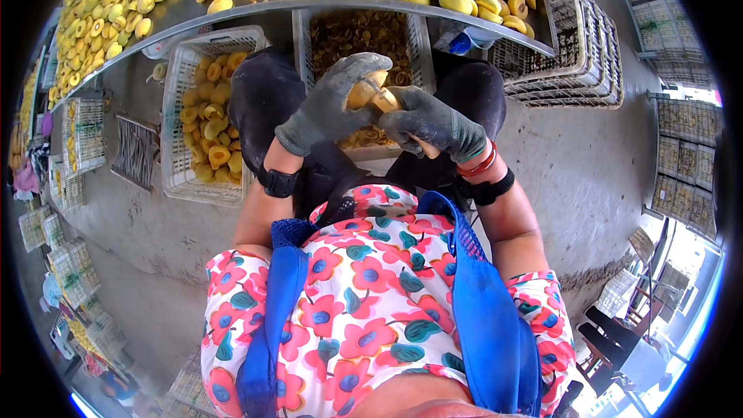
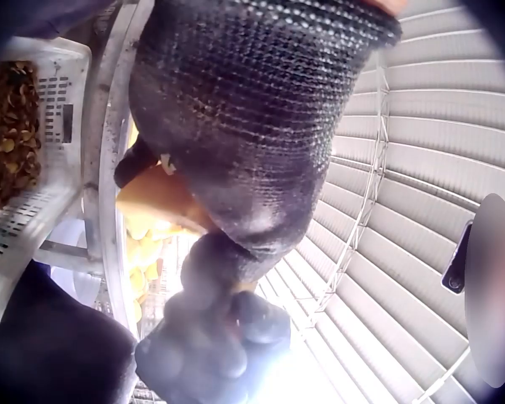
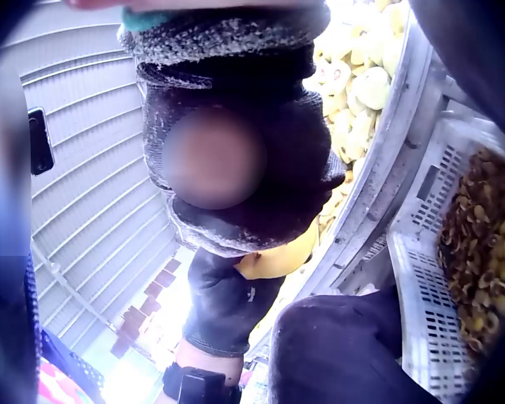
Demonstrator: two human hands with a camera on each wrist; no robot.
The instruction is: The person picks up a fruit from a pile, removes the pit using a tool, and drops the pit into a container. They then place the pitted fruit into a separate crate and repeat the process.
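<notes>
Both gloved hands at work above the crate (image 1: 422, 50), on the wearer's side of the bench (image 1: 309, 4). The fruit (image 1: 361, 96) lies between them, in the curled fingers of the left hand (image 1: 329, 99), the nearer one. The right hand (image 1: 436, 121) grips a wooden-handled tool (image 1: 385, 100), whose long axis slants forward and leftward, its front end at the fruit's right side; whether it has entered the flesh cannot be told.

Matt knit gloves (image 1: 334, 99), plast. crate (image 1: 200, 190)
</notes>
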